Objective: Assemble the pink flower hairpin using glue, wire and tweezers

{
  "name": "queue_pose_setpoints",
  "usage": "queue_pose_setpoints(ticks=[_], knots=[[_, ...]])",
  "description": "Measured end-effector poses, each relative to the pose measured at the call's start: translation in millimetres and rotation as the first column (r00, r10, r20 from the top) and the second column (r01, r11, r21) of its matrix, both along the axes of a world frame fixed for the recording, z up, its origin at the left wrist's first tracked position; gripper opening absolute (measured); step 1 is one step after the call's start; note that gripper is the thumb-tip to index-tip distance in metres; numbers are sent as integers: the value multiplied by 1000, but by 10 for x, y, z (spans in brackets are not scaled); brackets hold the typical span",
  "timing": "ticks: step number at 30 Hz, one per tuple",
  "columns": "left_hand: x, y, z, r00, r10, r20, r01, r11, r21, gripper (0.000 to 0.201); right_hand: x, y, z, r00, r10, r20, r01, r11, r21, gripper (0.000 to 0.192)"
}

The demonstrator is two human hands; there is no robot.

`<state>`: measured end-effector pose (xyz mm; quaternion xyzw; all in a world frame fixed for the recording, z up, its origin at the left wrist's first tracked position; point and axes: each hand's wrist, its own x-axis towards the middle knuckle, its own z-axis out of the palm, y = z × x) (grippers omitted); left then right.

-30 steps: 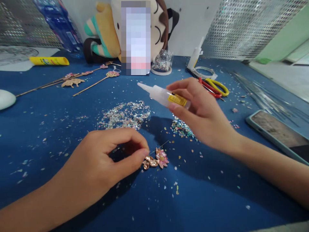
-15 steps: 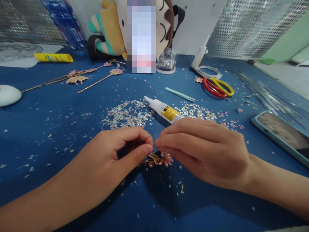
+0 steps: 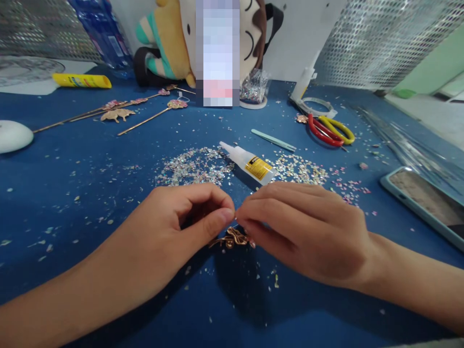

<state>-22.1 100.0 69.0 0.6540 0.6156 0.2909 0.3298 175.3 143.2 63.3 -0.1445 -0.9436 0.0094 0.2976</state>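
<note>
My left hand (image 3: 188, 217) is closed, thumb and index finger pinched together. Gold wire of a pink-flowered ornament (image 3: 235, 237) comes out below that thumb, its rear end hidden by the hand. My right hand (image 3: 308, 232) meets it fingertip to fingertip, fingers bunched and closed. Its fingers cover most of the ornament's pink flower. A thin line, maybe fine wire, shows just under the joined fingertips; what they pinch is too small to make out. Just beyond the right hand lies a glue bottle (image 3: 255, 166) with a yellow label, nozzle pointing away to the left.
Glittery flakes (image 3: 192, 166) are strewn over the blue table. Farther back lie mint tweezers (image 3: 273, 140), red-and-yellow-handled pliers or scissors (image 3: 326, 133), a tape roll (image 3: 317, 107) and gold hairpins (image 3: 145, 121). A phone (image 3: 427, 203) is at the right, a plush toy (image 3: 170, 38) behind.
The view has shifted slightly. Both hands have risen a little, still fingertip to fingertip. My right fingers now hide most of the pink flower, which showed plainly before.
</note>
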Motion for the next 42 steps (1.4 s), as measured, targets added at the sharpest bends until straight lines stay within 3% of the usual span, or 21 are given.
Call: queue_pose_setpoints(ticks=[8,17,20,23,25,27,31,36,42], knots=[[21,8,-11,1000,-1,-22,1,1000,4,37,4,35,60,999,23,26,-17,977,-211,27],[61,16,31,999,0,-47,0,1000,7,38,-26,43,83,1000,13,1,-12,945,-327,20],[54,4,51,999,4,-52,-3,1000,13,37,-46,42,112,1000,12,-24,-22,886,-463,14],[11,-51,51,999,10,-45,-10,1000,7,35,-65,46,152,1000,7,-30,-24,777,-629,14],[-27,-94,46,1000,12,-1,-12,1000,1,31,-72,51,172,999,6,-40,-33,707,-706,13],[-59,-126,43,997,4,81,-4,1000,5,25,-74,56,182,999,6,-39,-33,672,-740,12],[-77,-149,46,987,-8,162,4,1000,22,20,-74,64,173,999,9,-44,-39,682,-730,12],[-75,-169,25,989,2,149,-15,997,82,19,-70,44,167,999,-6,-50,-34,658,-752,13],[-55,-199,22,994,12,105,-25,992,126,19,-102,20,141,996,-36,-82,-36,681,-731,15]])
